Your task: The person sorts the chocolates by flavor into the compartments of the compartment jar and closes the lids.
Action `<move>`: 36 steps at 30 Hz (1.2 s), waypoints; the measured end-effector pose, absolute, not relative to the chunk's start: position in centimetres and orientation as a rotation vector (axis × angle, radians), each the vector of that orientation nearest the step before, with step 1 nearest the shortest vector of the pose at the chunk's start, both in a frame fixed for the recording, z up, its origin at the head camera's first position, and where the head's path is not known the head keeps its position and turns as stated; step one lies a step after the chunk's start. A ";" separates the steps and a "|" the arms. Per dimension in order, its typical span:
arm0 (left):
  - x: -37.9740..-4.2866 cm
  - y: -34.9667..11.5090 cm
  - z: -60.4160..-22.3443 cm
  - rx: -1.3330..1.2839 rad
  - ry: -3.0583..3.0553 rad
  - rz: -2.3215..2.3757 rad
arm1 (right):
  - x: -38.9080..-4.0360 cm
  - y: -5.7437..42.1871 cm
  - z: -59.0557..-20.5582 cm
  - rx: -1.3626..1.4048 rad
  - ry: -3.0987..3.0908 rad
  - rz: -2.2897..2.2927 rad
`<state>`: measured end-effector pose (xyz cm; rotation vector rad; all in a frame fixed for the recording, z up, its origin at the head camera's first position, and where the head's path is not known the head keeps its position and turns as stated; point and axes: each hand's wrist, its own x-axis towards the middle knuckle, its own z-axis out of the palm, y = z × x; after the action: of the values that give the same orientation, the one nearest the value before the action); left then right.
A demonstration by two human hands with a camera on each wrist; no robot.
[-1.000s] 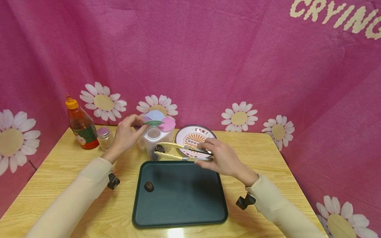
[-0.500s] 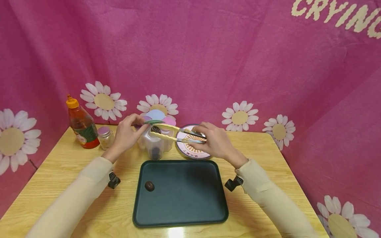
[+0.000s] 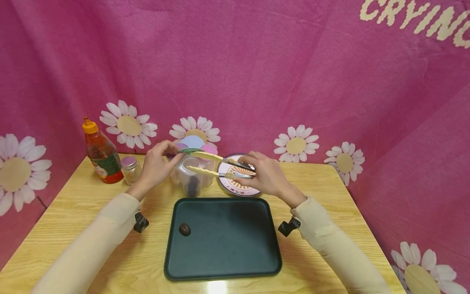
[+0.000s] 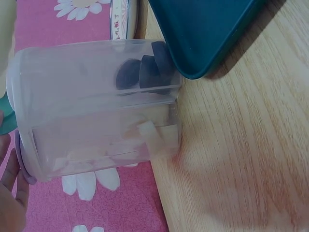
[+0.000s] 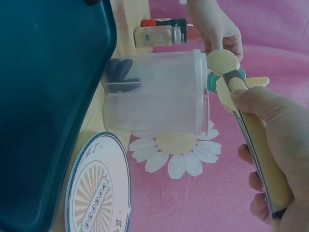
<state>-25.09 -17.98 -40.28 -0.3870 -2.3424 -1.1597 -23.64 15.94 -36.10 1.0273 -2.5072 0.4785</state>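
Observation:
My left hand (image 3: 158,163) pinches the raised green lid (image 3: 191,150) of a clear plastic container (image 4: 87,111) between thumb and fingers. In my right hand (image 3: 267,174) is a pair of tongs (image 3: 207,172) with cream, wavy-edged tips. Those tips stand apart over the container's round opening, with nothing between them. Inside, dark oval pieces (image 4: 128,74) lie at the bottom of one compartment, and pale pieces (image 4: 157,135) fill the base of another. One dark brown oval piece (image 3: 185,229) lies on the dark green tray (image 3: 227,249), toward its left side.
A red sauce bottle (image 3: 104,157) with a yellow cap and a small jar (image 3: 131,171) with a purple lid stand left of the container. A round patterned plate (image 3: 238,188) lies to its right, behind the tray. A pink cloth (image 3: 235,81) hangs behind the table.
My right hand has raised the tongs from the container's front to above its opening. The dark piece between the tips has been let go and has dropped into the container. The left hand stays put.

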 end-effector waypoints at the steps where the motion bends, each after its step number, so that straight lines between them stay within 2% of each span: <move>1: -25.1 -18.0 -40.3 -0.391 -2.339 -1.158 | -23.5 16.1 -36.1 1.027 -2.505 0.478; 12: -25.1 -17.9 -40.2 -0.395 -2.330 -1.158 | -20.9 17.9 -37.0 1.063 -2.527 0.366; 24: -25.0 -17.9 -40.1 -0.377 -2.353 -1.168 | -17.9 17.8 -40.7 1.155 -2.625 0.316; 36: -24.9 -17.8 -40.0 -0.375 -2.354 -1.161 | -16.4 16.8 -43.9 1.263 -2.647 0.323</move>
<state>-24.89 -17.79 -39.98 -0.3751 -2.3539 -1.1612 -16.43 16.76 -43.90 1.2633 -2.6473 0.3226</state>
